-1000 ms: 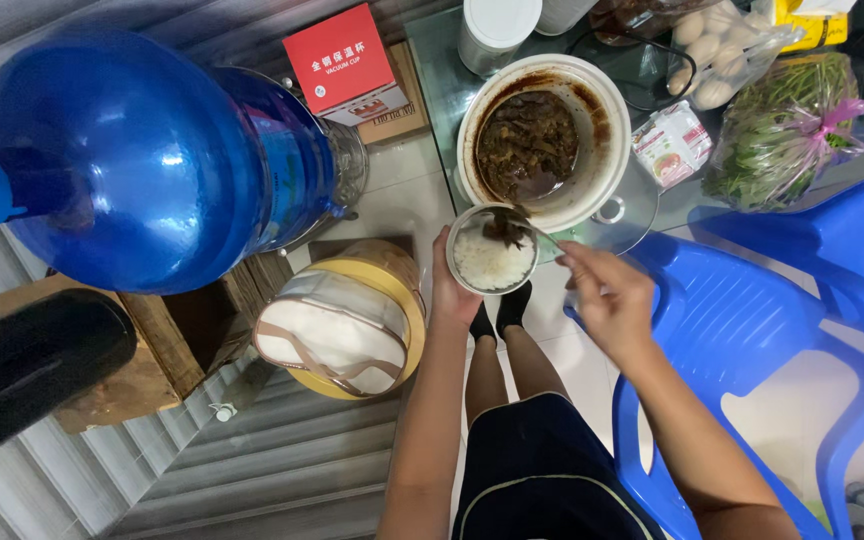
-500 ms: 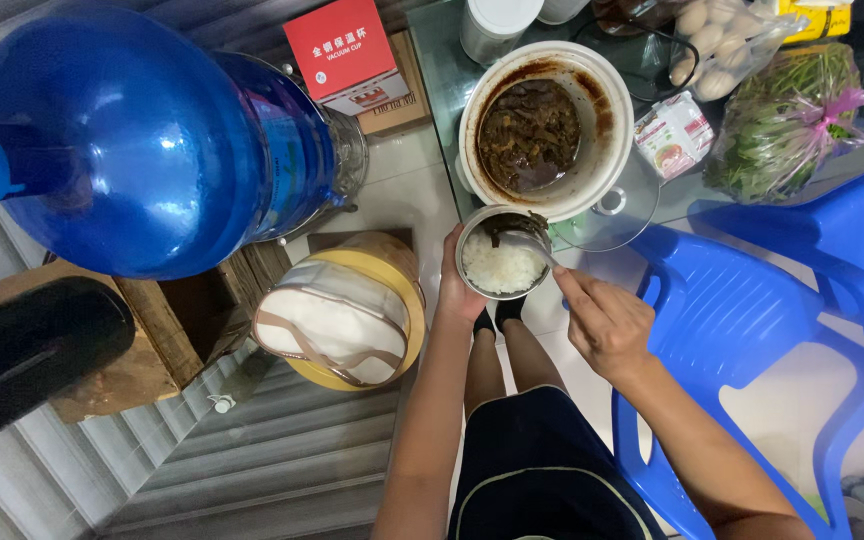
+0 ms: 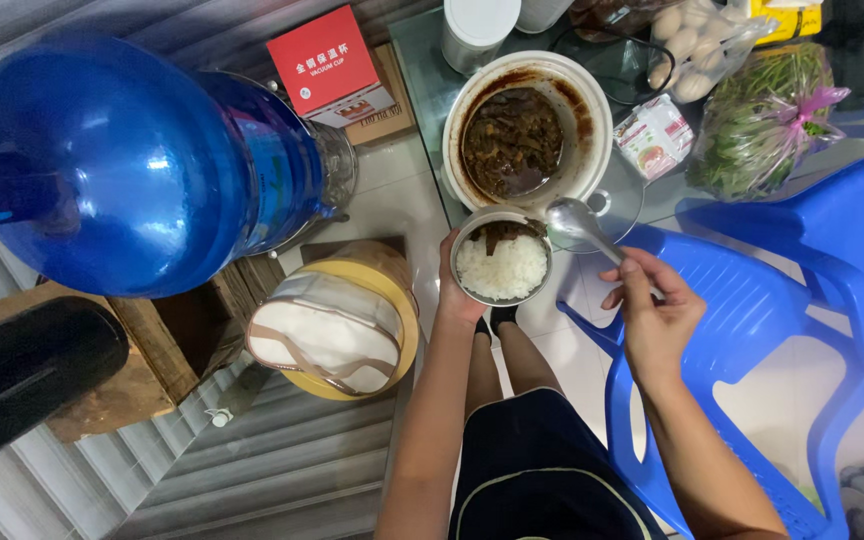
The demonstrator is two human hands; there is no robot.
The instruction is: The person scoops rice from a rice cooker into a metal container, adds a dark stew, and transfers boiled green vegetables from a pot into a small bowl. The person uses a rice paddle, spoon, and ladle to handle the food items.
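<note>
Tiled floor underfoot, blue chair (image 3: 752, 330) at right. Left hand (image 3: 455, 290) cups rice bowl (image 3: 501, 266) in mid-air, off counter (image 3: 422, 60). Right hand (image 3: 652, 315) pinches spoon (image 3: 584, 228) handle, scoop empty beside bowl rim. Beyond, pot (image 3: 527, 125) of dark stew near counter edge. Risks: one-hand grip tilts bowl, rice spills; spoon drips on legs.

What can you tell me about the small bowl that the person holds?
The small bowl is round and looks like metal, with a thin shiny rim. It is held about level by the left hand, whose fingers wrap its left side. White rice fills most of it, with a little dark food at the far edge. It sits just below the big white pot. The spoon, in the right hand, hovers at its right rim, looking empty.
</note>
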